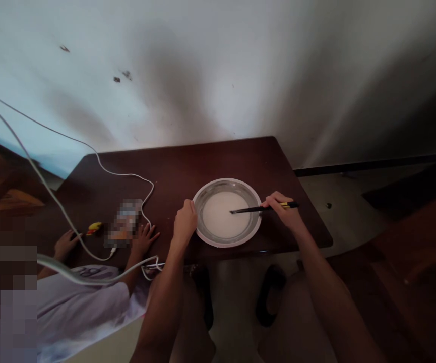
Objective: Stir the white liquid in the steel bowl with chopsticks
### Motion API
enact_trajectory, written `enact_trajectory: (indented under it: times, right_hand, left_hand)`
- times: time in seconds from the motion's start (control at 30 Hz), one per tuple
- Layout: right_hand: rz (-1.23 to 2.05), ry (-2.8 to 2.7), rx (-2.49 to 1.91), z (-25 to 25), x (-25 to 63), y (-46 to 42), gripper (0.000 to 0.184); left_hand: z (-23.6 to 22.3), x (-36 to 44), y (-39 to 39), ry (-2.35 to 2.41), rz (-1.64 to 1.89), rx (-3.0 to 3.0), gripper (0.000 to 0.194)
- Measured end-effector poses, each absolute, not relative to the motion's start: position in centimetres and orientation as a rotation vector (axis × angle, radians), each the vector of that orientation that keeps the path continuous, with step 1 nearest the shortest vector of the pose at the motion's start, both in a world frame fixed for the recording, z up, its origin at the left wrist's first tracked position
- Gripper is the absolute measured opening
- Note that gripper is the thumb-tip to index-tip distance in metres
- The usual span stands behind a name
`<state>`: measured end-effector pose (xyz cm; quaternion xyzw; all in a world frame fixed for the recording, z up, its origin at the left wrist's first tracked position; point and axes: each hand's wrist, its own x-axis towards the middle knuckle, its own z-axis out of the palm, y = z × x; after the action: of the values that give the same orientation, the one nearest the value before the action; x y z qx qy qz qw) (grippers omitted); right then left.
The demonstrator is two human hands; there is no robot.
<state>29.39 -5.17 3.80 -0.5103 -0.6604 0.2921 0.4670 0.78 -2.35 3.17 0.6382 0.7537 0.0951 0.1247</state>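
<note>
A round metal basin (227, 244) with a pale rim stands on the dark table, and white liquid (221, 214) fills its bottom. My left hand (186, 222) is closed on the basin's left rim. On the other side, my right hand (281, 209) grips black chopsticks (250, 209) with yellow bands near their back ends. They slant across the right rim, and their tips are at the liquid near the middle; how far the tips dip in I cannot tell.
The dark brown table (187, 161) stands against a pale wall. To the left sits another person (85, 302), both hands on the table beside a blurred-out phone (124, 222). A white cable (100, 166) runs there, near a small yellow-and-red object (94, 228). Dark wooden furniture (422, 242) is at right.
</note>
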Motion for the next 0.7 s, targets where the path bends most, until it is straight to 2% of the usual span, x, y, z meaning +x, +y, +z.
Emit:
enact_trajectory:
  times: [0.13,0.23,0.4,0.5,0.6,0.7]
  right_hand:
    - [0.820,-1.730,-1.181,3.77,29.01,-5.28,0.023]
    - [0.732,-1.768,-1.184,3.71,28.82,-5.19,0.018]
    - [0.737,-1.637,-1.237,3.75,29.31,-5.04,0.027]
    - [0.811,-1.727,-1.175,3.63,28.99,-5.10,0.023]
    - [0.729,-1.754,-1.186,3.59,28.90,-5.08,0.019]
    - [0.680,-1.656,-1.249,3.68,29.29,-5.06,0.023]
  left_hand:
    - [3.33,0.90,-2.34,2.201,0.262,1.860,0.034]
    - [3.57,1.04,-2.40,2.214,0.241,1.856,0.034]
    - [3.54,1.06,-2.43,2.200,0.242,1.858,0.034]
    - [3.37,0.95,-2.40,2.194,0.251,1.880,0.034]
    - [3.31,0.89,-2.40,2.198,0.261,1.889,0.033]
    - [3.29,0.90,-2.39,2.200,0.258,1.886,0.033]
